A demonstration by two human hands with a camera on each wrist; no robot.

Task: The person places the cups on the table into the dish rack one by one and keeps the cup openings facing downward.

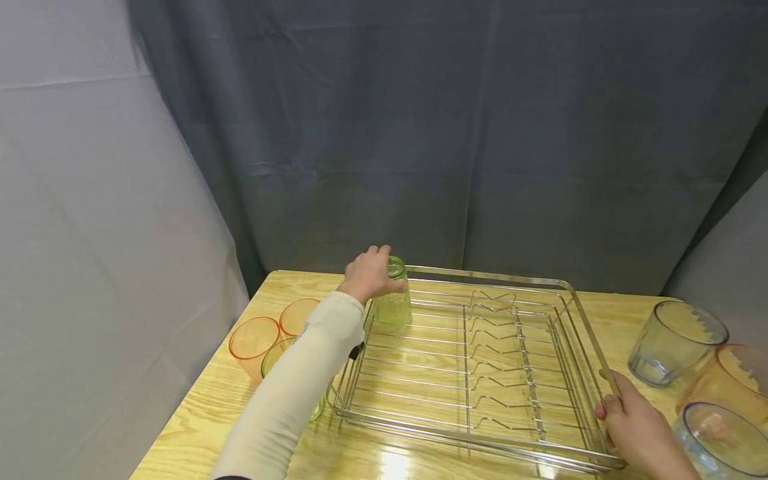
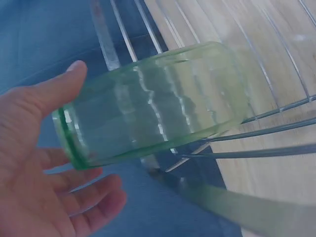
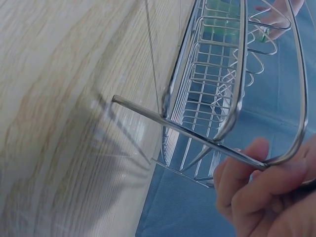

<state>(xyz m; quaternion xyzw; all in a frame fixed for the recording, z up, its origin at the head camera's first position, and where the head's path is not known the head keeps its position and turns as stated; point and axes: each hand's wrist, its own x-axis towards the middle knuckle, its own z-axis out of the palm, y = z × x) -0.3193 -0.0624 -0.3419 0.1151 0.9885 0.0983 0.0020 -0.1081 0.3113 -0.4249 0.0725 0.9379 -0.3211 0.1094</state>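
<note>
A green glass [image 1: 393, 303] stands upside down at the rack's far left corner, its thick base [image 2: 74, 143] uppermost. My left hand [image 1: 371, 275] is around that base, thumb on one side and loosely spread fingers on the other, as the left wrist view shows. Under the glass are the wires of a metal dish rack [image 1: 465, 393]. At the rack's near right side, my right hand [image 1: 636, 420] grips the metal rim, its curled fingers [image 3: 242, 182] visible in the right wrist view.
Left of the rack are two orange glasses [image 1: 255, 339] and a green-rimmed glass [image 1: 276, 353], partly behind my left sleeve. On the right stand a clear glass [image 1: 669, 343], an orange glass [image 1: 729, 380] and a bluish glass [image 1: 720, 440]. Grey curtain [image 1: 420, 147] hangs behind the wooden table [image 1: 192, 427].
</note>
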